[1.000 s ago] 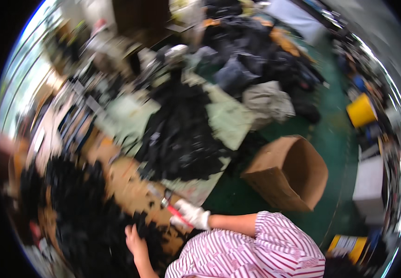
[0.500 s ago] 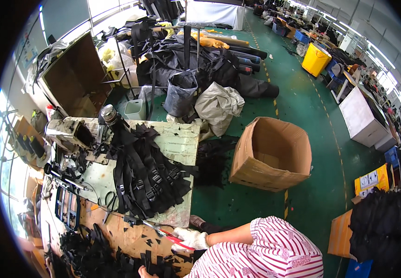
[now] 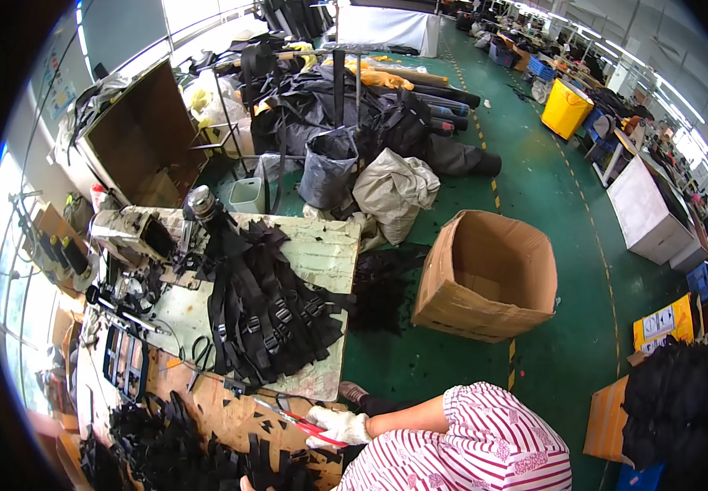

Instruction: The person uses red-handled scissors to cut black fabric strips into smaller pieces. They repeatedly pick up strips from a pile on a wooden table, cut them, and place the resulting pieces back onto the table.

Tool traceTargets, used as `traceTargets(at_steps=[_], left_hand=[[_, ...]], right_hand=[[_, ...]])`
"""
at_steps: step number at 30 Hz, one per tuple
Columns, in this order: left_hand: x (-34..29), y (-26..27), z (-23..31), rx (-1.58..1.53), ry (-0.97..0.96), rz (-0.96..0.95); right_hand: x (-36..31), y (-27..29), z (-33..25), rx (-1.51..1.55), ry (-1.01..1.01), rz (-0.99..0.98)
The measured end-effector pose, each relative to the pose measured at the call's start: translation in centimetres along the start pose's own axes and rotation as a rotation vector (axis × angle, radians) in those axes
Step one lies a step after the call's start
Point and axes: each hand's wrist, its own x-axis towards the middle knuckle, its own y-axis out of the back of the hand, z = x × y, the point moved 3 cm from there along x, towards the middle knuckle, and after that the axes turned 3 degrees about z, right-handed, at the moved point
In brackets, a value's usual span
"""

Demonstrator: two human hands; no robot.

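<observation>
My right hand [image 3: 341, 426], in a white glove, is closed on a red-handled tool [image 3: 303, 423] at the near edge of the bench. The tool's long pale shaft points left over the wooden top; its exact kind is unclear. Of my left hand [image 3: 246, 484], only a bit shows at the lower edge, beside cut black strap pieces [image 3: 265, 470]; its fingers are mostly hidden. A heap of black strap scraps [image 3: 161, 442] lies to its left. Beyond the tool, a bundle of black webbing straps with buckles [image 3: 268, 323] covers the bench. Dark scissors [image 3: 200, 353] lie left of the bundle.
A sewing machine [image 3: 129, 233] stands at the far left of the pale bench top [image 3: 325, 245]. An open cardboard box [image 3: 485, 315] is on the green floor to the right. Farther back are a pale sack [image 3: 395, 192], a grey bin bag [image 3: 329, 168] and piled black fabric.
My left hand has dropped toward the lower edge and shows less. The right hand keeps its hold on the red-handled tool. The whole view has shifted slightly.
</observation>
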Motion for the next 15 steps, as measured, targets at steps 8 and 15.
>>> traceTargets(at_steps=[8, 15], left_hand=[[-1.3, -3.9, 0.1, -0.623, 0.174, -0.2], [-0.4, -3.5, 3.1, -0.65, 0.165, -0.293]], right_hand=[[-0.2, -1.2, -5.4, 0.045, 0.232, -0.167], [1.8, -3.4, -1.8, -0.296, 0.467, -0.061]])
